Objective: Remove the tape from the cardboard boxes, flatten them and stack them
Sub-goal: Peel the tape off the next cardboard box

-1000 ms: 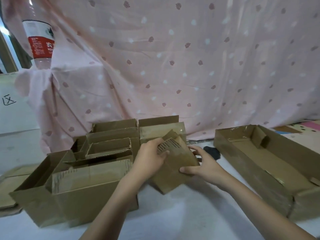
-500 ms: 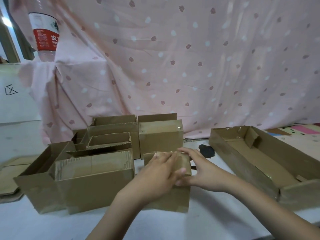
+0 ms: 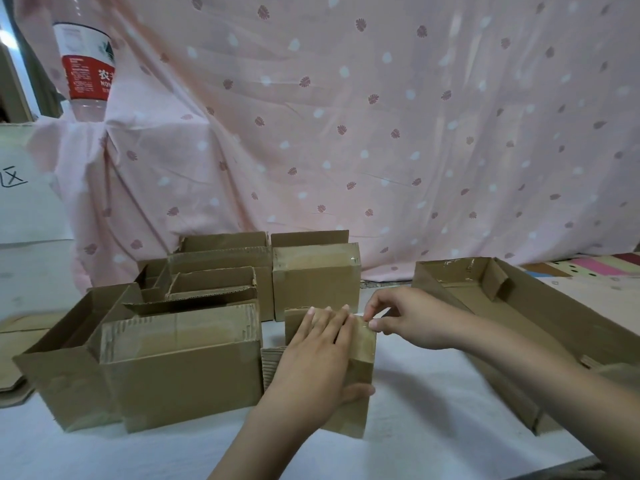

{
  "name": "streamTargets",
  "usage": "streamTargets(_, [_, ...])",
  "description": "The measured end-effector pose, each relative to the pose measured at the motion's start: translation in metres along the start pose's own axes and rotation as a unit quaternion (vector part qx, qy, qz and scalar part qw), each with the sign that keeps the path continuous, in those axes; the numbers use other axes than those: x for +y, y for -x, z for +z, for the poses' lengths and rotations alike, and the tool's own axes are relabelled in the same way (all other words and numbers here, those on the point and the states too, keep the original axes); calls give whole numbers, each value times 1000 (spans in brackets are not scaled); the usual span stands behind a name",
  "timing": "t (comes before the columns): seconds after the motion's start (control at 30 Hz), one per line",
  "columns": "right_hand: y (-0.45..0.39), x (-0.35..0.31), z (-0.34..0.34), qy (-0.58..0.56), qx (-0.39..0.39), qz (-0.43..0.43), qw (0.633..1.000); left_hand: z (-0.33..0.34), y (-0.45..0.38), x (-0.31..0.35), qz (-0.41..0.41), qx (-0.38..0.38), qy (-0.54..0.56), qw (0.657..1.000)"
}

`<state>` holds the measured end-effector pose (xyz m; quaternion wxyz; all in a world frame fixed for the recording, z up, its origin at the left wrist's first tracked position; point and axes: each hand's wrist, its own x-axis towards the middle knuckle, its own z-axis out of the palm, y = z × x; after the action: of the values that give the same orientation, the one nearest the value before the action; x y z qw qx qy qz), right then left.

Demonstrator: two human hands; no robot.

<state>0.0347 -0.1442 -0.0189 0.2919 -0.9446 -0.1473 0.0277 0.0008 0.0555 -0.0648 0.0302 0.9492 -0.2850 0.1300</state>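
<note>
A small taped cardboard box (image 3: pixel 360 372) stands on the white table in front of me. My left hand (image 3: pixel 317 362) lies over its top with straight fingers and the thumb against its front face. My right hand (image 3: pixel 401 318) pinches the clear tape (image 3: pixel 367 328) at the box's upper right corner. Several more cardboard boxes (image 3: pixel 180 362) stand in a cluster to the left and behind, some open, one taped box (image 3: pixel 317 282) just behind the held one.
A long shallow cardboard tray (image 3: pixel 512 327) lies at the right. Flattened cardboard (image 3: pixel 14 358) lies at the far left edge. A pink dotted cloth (image 3: pixel 346 133) hangs behind, and a water bottle (image 3: pixel 85 64) stands at the upper left.
The small box went from tilted in both hands to standing on the table. My left hand now lies on its top, and my right hand has moved to the corner and pinches the tape.
</note>
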Motion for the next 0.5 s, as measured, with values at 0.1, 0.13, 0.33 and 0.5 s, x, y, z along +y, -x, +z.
streamTargets(0.1, [-4,-3,-5,21,-20,-4,1000,2,4,-1,-4,-4,2,1000])
streamTargets(0.13, [-6,-3,-5,22,-31,-2,999,2,5,-1,-6,-5,4,1000])
streamTargets(0.33, [-15,-1,-15,-20,-88,-8,996,1,0,4,-15,-5,-3,1000])
streamTargets(0.5, [-17,8,-17,1,-75,-10,997,9,-1,6,-14,22,-15,1000])
